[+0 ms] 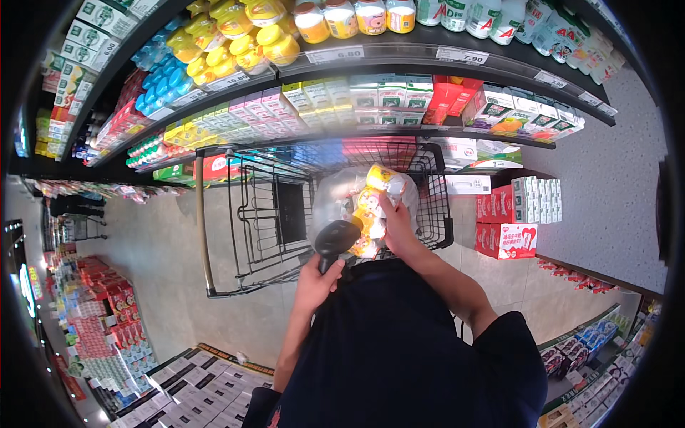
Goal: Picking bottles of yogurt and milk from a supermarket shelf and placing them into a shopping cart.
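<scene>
My left hand (317, 286) grips the handle of a black handheld barcode scanner (338, 237). The scanner's head points at a row of yellow-and-white bottles (370, 200), which seem to be joined in a pack. My right hand (398, 224) has hold of that pack by its right side, thumb on top. Beneath the bottles, a translucent plastic bag (327, 199) sits in the far right part of a black wire shopping cart (445, 211). What the bag contains is mostly hidden.
Dairy shelving (396, 58) with bottles, cartons and price tags runs beyond the cart. Red and white cartons (505, 241) stand on the floor at right. Stacked boxes (214, 393) lie behind me at lower left. A person (77, 206) stands by another cart (80, 229) far left.
</scene>
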`<state>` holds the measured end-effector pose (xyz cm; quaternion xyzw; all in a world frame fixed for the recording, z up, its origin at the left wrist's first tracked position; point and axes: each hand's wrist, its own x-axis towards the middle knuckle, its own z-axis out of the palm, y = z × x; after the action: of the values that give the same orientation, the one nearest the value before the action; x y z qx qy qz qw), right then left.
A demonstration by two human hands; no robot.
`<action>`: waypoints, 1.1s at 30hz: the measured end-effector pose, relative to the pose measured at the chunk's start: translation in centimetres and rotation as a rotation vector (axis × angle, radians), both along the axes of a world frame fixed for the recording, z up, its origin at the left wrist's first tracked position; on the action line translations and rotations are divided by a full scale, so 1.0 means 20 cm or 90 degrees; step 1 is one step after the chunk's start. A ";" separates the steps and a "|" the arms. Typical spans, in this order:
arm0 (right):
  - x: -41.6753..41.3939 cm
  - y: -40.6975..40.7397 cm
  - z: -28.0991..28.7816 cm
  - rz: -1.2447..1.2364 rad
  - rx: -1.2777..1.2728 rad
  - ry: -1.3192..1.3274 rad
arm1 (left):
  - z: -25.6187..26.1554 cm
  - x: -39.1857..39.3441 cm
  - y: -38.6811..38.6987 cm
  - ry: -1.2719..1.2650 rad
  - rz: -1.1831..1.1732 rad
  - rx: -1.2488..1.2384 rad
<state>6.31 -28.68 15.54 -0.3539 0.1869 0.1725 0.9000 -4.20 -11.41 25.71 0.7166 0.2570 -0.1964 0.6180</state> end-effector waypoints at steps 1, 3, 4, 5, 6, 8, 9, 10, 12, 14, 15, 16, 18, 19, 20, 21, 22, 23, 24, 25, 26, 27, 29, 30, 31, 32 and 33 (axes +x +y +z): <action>0.01 0.00 0.05 0.003 0.001 0.001 | 0.00 0.00 0.00 0.001 0.003 0.001; 0.02 -0.01 0.15 0.004 0.019 0.039 | 0.00 -0.01 0.01 0.003 -0.004 0.010; 0.02 -0.01 0.14 0.003 0.019 0.040 | 0.00 -0.01 0.01 0.004 -0.004 0.010; 0.03 -0.02 0.12 -0.005 0.034 0.064 | 0.02 -0.01 0.00 0.004 -0.011 0.021; 0.03 -0.02 0.12 -0.015 0.049 0.089 | 0.03 -0.01 0.00 0.004 -0.019 0.033; 0.03 -0.03 0.12 -0.014 0.058 0.079 | 0.02 -0.01 0.00 0.010 -0.030 0.039; 0.03 -0.03 0.13 -0.011 0.068 0.069 | 0.02 -0.01 0.00 0.015 -0.039 0.046; 0.03 -0.03 0.12 -0.011 0.068 0.070 | 0.03 0.00 -0.01 0.016 -0.039 0.047; 0.03 -0.02 0.11 -0.014 0.051 0.061 | 0.04 0.00 -0.01 0.013 -0.040 0.046; 0.03 -0.02 0.13 -0.020 0.055 0.073 | 0.05 0.00 -0.01 0.011 -0.042 0.044; 0.03 -0.02 0.14 -0.024 0.059 0.083 | 0.05 0.00 -0.02 0.007 -0.042 0.042; 0.03 -0.02 0.14 -0.024 0.058 0.084 | 0.04 0.00 -0.01 0.008 -0.042 0.041; 0.03 -0.02 0.10 -0.026 0.061 0.079 | 0.03 0.00 0.00 0.022 -0.061 0.066; 0.02 -0.02 0.07 -0.026 0.060 0.080 | 0.02 0.00 0.00 0.023 -0.061 0.065; 0.02 -0.03 0.03 -0.007 0.056 0.085 | 0.02 0.00 0.00 0.019 -0.045 0.052; 0.02 -0.03 0.00 0.010 0.051 0.089 | 0.01 -0.01 0.00 0.015 -0.029 0.038; 0.02 -0.03 -0.04 0.010 0.050 0.091 | -0.01 -0.01 0.00 0.017 -0.030 0.037; 0.02 -0.03 -0.07 0.044 0.033 0.131 | -0.02 -0.02 0.01 0.000 0.011 0.015; 0.02 -0.02 -0.10 0.077 0.016 0.170 | -0.04 -0.02 0.01 -0.017 0.051 -0.007; 0.02 -0.01 -0.14 0.073 0.014 0.173 | -0.05 -0.03 0.01 -0.015 0.047 -0.009; 0.02 0.01 -0.19 0.123 0.031 0.195 | -0.06 -0.03 0.02 -0.024 0.066 -0.005; 0.01 0.03 -0.26 0.174 0.049 0.217 | -0.07 -0.03 0.02 -0.033 0.086 0.000; -0.01 0.05 -0.53 0.199 0.095 0.261 | -0.04 -0.02 0.01 -0.035 0.077 -0.011; -0.02 0.07 -0.63 0.241 0.130 0.290 | -0.04 -0.02 0.01 -0.036 0.081 -0.016; -0.03 0.08 -0.72 0.282 0.166 0.317 | -0.04 -0.02 0.01 -0.039 0.084 -0.020; -0.04 0.09 -0.81 0.301 0.168 0.305 | -0.04 -0.01 0.01 -0.038 0.079 -0.021; -0.04 0.10 -0.85 0.302 0.169 0.306 | -0.04 -0.02 0.02 -0.036 0.087 -0.017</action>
<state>5.60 -26.74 -1.48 -0.2171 0.2820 0.4776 0.8033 -4.63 -11.05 24.91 0.6942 0.2848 -0.1371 0.6467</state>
